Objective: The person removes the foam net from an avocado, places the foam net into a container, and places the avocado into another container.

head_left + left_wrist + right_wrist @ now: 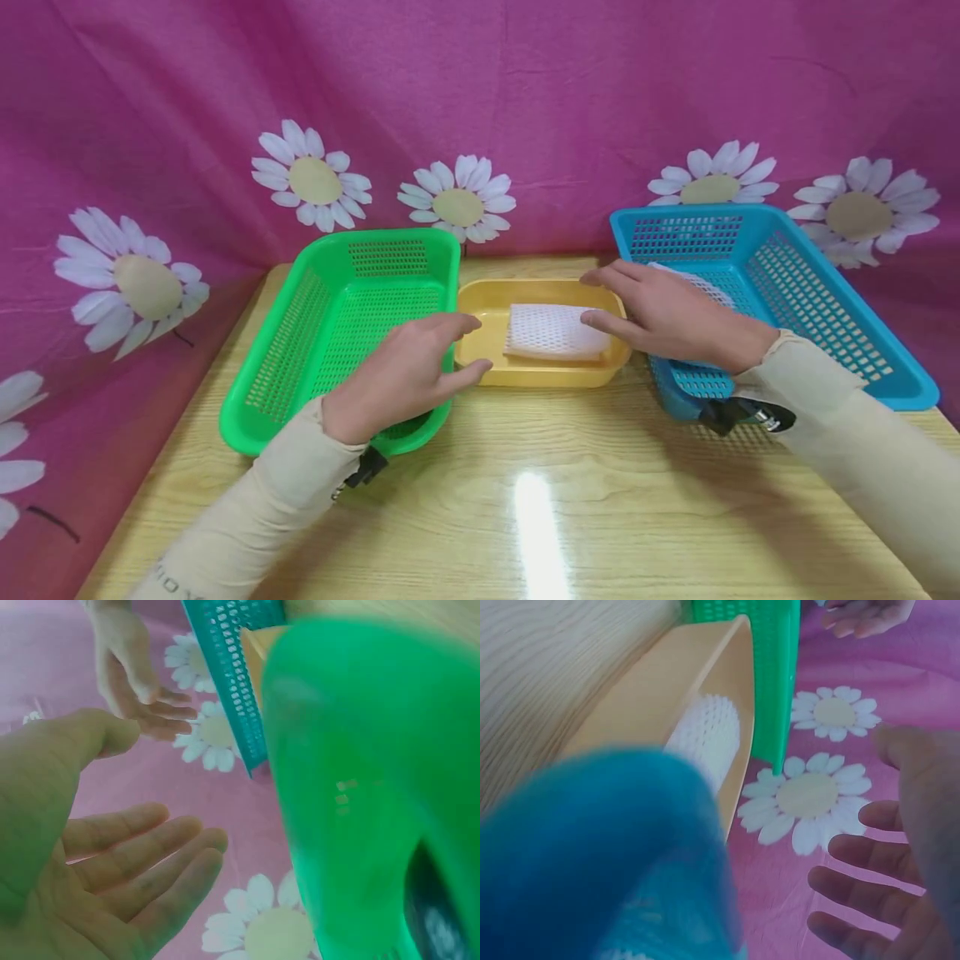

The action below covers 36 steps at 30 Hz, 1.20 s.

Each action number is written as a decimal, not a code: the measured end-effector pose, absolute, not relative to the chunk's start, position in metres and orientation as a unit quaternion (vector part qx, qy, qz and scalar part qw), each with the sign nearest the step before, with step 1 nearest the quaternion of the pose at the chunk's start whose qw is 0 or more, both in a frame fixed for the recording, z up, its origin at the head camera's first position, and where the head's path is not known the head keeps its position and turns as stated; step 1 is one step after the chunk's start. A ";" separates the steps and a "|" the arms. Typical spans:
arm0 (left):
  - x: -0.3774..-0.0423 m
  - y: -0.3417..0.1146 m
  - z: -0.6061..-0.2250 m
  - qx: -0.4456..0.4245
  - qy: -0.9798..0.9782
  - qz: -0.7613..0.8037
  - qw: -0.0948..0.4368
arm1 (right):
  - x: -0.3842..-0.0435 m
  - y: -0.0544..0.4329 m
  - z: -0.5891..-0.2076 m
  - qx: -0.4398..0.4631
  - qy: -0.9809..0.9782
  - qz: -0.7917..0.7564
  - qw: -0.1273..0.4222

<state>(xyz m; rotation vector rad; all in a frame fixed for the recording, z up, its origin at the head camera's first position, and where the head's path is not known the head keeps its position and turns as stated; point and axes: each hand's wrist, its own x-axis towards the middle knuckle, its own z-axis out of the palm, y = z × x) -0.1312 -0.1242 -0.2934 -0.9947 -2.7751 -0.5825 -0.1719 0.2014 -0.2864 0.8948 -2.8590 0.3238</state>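
Between two baskets sits a small yellow tray (540,377) holding a white foam mesh sleeve (555,327). My left hand (408,367) hovers over the right side of the green basket (262,367), fingers relaxed and pointing at the tray. Nothing lies in its palm in the left wrist view. My right hand (660,312) is held over the blue basket's (832,300) left rim, its thumb and fingertips overlapping the tray's right end in the head view. In the right wrist view its fingers (862,889) are spread and loosely bent, holding nothing.
Another piece of white foam mesh (693,283) lies inside the blue basket, partly hidden by my right hand. The baskets and tray stand on a light wooden table (465,492). A pink cloth with daisies (555,108) hangs behind and at the left.
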 end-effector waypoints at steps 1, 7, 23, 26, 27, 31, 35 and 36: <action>-0.130 -0.122 -0.293 -0.333 -0.920 -0.197 0.067 | -0.171 0.204 -0.286 0.293 -0.948 0.106 0.065; -0.126 -0.115 -0.296 -0.345 -0.911 -0.213 0.071 | -0.166 0.221 -0.288 0.280 -0.952 0.110 0.063; -0.124 -0.104 -0.306 -0.328 -0.910 -0.241 0.080 | -0.161 0.247 -0.296 0.241 -0.958 0.153 0.033; -0.124 -0.100 -0.308 -0.330 -0.908 -0.243 0.084 | -0.160 0.253 -0.297 0.233 -0.960 0.154 0.028; -0.124 -0.099 -0.308 -0.331 -0.907 -0.245 0.084 | -0.160 0.255 -0.297 0.231 -0.960 0.155 0.025; -0.124 -0.094 -0.310 -0.330 -0.907 -0.248 0.080 | -0.161 0.263 -0.301 0.215 -0.964 0.155 0.010; -0.125 -0.089 -0.311 -0.333 -0.905 -0.253 0.078 | -0.161 0.270 -0.303 0.205 -0.967 0.154 0.000; -0.125 -0.088 -0.312 -0.334 -0.904 -0.255 0.078 | -0.161 0.272 -0.304 0.204 -0.967 0.153 0.000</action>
